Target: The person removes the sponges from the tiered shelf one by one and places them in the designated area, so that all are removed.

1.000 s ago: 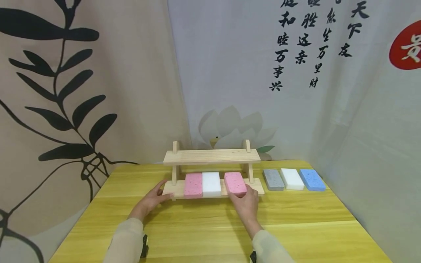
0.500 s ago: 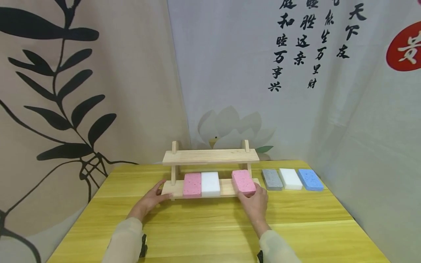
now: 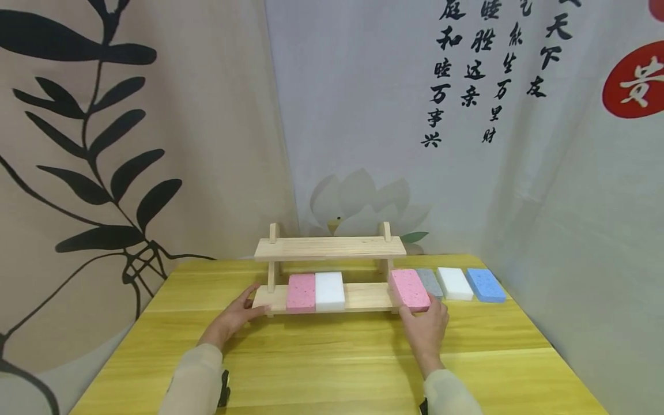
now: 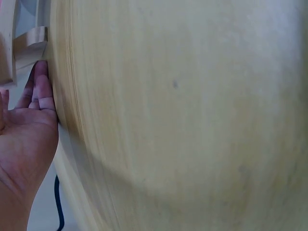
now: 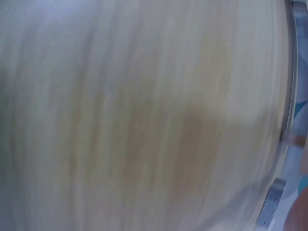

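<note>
Along the lower board of a two-tier wooden rack [image 3: 369,295] stand a pink sponge [image 3: 301,293] and a white sponge [image 3: 329,291], side by side. My left hand [image 3: 233,316] holds the lower board's left end, thumb at the front and fingers at the side. In the left wrist view the fingers reach up beside the rack's foot [image 4: 31,43]. A second pink sponge [image 3: 410,289] is pinched at its near end by my right hand [image 3: 426,329], just off the rack's right end. It partly covers a grey sponge [image 3: 430,282].
Right of the grey sponge, a white sponge [image 3: 455,283] and a blue sponge [image 3: 486,285] lie on the wooden table [image 3: 332,363]. The rack's upper board [image 3: 332,248] overhangs the back of the lower one. Printed cloth [image 3: 363,115] hangs behind.
My right hand has carried the pink sponge rightward, from over the lower board to past the rack's right end, in front of the grey sponge. My left hand has stayed at the rack.
</note>
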Demonstrator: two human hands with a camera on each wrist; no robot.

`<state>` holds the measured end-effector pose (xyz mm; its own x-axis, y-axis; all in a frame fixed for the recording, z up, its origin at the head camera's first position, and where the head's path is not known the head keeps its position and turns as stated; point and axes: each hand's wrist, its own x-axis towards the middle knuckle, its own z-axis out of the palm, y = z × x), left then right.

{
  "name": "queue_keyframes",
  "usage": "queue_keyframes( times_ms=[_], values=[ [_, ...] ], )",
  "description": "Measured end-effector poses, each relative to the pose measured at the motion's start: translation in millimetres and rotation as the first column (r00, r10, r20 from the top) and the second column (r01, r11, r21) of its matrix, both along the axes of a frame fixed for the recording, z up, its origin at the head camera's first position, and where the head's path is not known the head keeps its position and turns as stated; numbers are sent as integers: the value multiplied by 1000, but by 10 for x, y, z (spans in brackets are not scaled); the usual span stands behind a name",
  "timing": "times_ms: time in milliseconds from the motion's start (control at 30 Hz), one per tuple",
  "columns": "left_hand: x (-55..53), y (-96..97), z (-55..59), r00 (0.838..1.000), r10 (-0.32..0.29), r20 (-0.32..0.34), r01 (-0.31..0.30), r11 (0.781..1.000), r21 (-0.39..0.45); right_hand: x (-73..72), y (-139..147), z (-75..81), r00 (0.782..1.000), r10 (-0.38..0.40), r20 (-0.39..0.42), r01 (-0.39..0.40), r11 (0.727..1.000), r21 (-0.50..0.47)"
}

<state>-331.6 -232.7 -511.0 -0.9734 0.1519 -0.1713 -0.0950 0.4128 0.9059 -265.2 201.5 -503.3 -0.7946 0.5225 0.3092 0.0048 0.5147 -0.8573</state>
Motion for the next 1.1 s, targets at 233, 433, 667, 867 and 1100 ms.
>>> queue_keyframes(
  times_ms=[233,433,667,867,1100],
  values=[
    [13,-8,20,1000,-22,-15,21,1000,-14,118,326,-9,995,-31,93,32,999,-4],
    [40,-35,-23,1000,-21,-15,21,999,-28,203,553,-99,980,-14,198,20,999,-27],
    [37,-26,-20,1000,-16,-20,16,1000,-19,245,632,-103,971,-14,239,25,999,-43],
    [26,-28,-63,1000,-13,-20,13,1000,-19,246,670,-154,959,-30,283,31,1000,1],
    [-23,-21,-30,1000,-9,-16,8,1000,-20,211,657,-119,942,-2,335,-8,1000,29]
  ],
)
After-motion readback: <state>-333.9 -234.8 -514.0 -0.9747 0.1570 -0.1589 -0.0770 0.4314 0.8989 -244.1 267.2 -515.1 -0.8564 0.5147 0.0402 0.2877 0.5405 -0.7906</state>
